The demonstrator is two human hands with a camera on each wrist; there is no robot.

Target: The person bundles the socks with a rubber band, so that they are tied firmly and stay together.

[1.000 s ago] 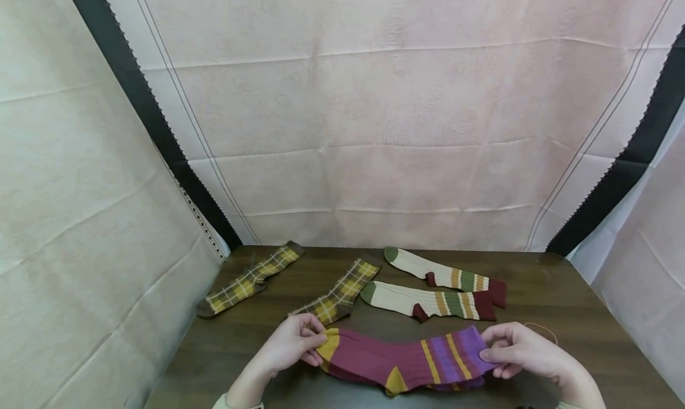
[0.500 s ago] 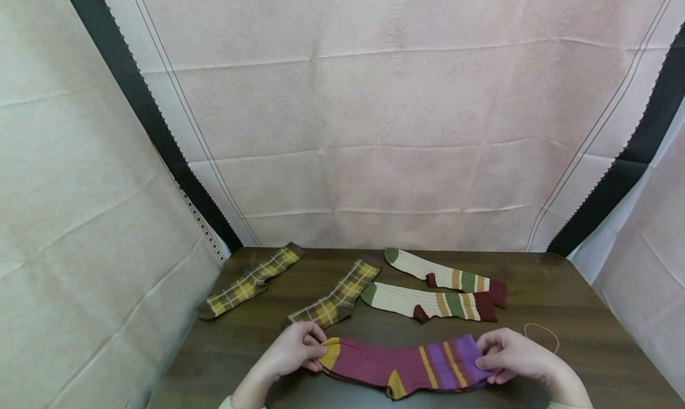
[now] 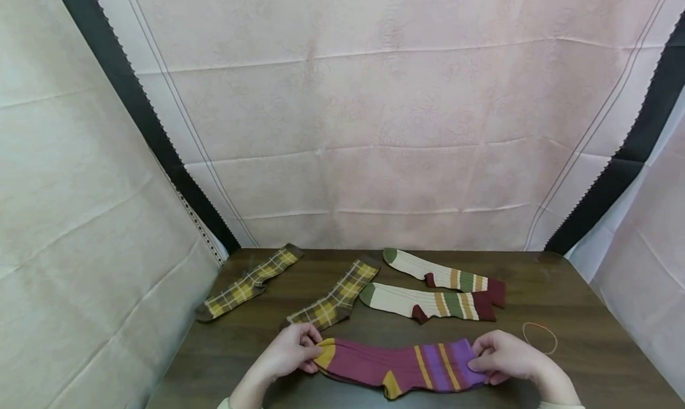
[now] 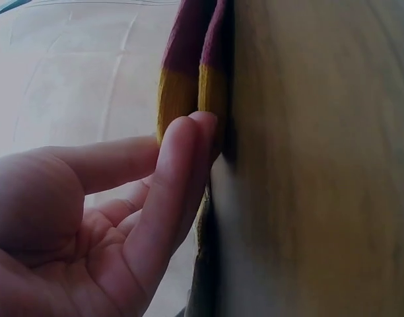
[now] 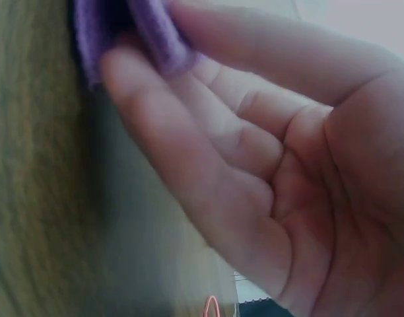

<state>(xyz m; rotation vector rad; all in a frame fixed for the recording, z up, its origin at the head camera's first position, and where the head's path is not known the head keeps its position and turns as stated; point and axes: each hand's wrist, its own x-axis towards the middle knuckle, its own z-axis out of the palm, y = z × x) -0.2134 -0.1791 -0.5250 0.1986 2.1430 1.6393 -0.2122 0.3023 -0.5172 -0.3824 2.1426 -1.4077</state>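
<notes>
Two hands hold a stacked pair of maroon ribbed socks with yellow toes and purple-and-yellow striped cuffs flat on the dark wooden bench, one hand at each end. The left hand pinches the yellow toe end; in the left wrist view its fingers curl against the two layered toe edges. The right hand pinches the purple cuff end, thumb above and fingers beneath, as the right wrist view shows. To do this step well, I judge both ends should stay drawn evenly taut so the two socks lie edge to edge without a wrinkle. Both wrists rest low, near the bench's near edge, palms turned inward toward each other. Just beyond the right hand lies a thin orange rubber band. Farther off sit two cream socks with green toes and maroon cuffs, and beyond the left hand two yellow-and-brown plaid socks, apart from each other.
</notes>
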